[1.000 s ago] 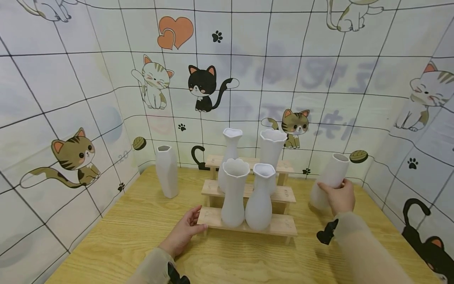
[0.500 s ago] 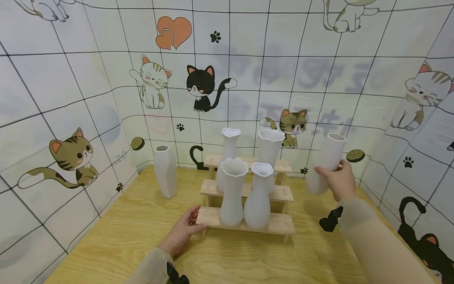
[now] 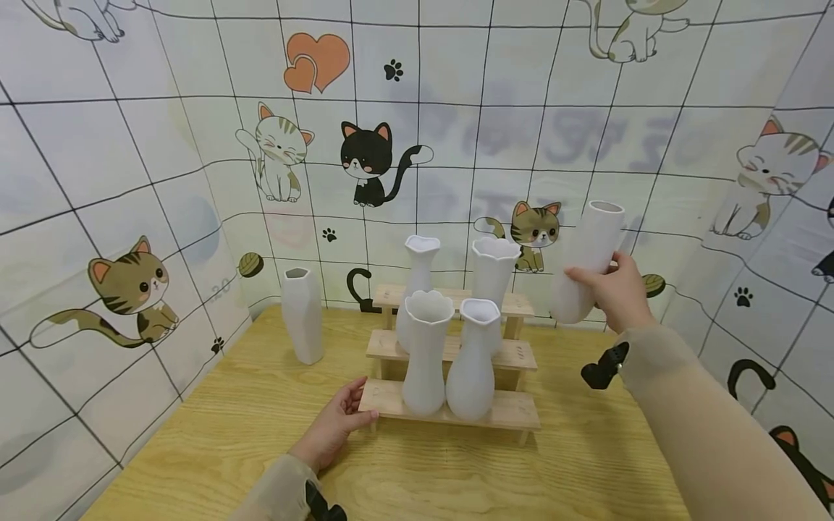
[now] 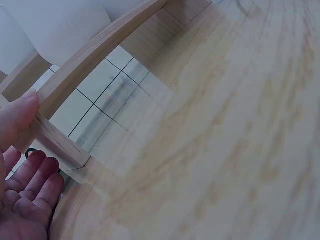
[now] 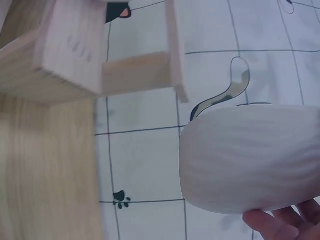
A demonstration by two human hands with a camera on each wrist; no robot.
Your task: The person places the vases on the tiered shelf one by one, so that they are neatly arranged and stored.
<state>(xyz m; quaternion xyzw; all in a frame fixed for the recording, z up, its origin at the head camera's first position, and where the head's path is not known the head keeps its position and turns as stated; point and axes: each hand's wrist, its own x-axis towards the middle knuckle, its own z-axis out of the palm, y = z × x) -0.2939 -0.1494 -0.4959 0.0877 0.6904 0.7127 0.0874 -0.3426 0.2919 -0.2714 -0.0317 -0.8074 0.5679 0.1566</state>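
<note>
My right hand (image 3: 622, 293) grips a plain white cylindrical vase (image 3: 598, 235), thumb on its near side. It is raised, slightly tilted, right of the three-step wooden stand (image 3: 515, 412). In the right wrist view, the rounded base of the vase (image 5: 250, 155) points toward the stand's steps (image 5: 75, 50). My left hand (image 3: 332, 427) holds the left end of the lowest step, with the thumb at the front edge and the fingers around the side. Two white vases, one scallop-rimmed (image 3: 426, 362) and one round-bellied (image 3: 472, 376), stand on that step. Behind them are a slender vase (image 3: 420, 264) and a wavy-rimmed vase (image 3: 495, 271).
A faceted white vase (image 3: 302, 318) stands on the wood-grain table (image 3: 228, 434), left of the stand. White sheeting (image 3: 456, 145) with a grid and cartoon cats hangs behind and along both sides. The top step (image 3: 456, 297) shows behind the vases.
My right hand has lifted the cylindrical vase off the table, up and a little to the left. The left hand stays at the stand's lowest step.
</note>
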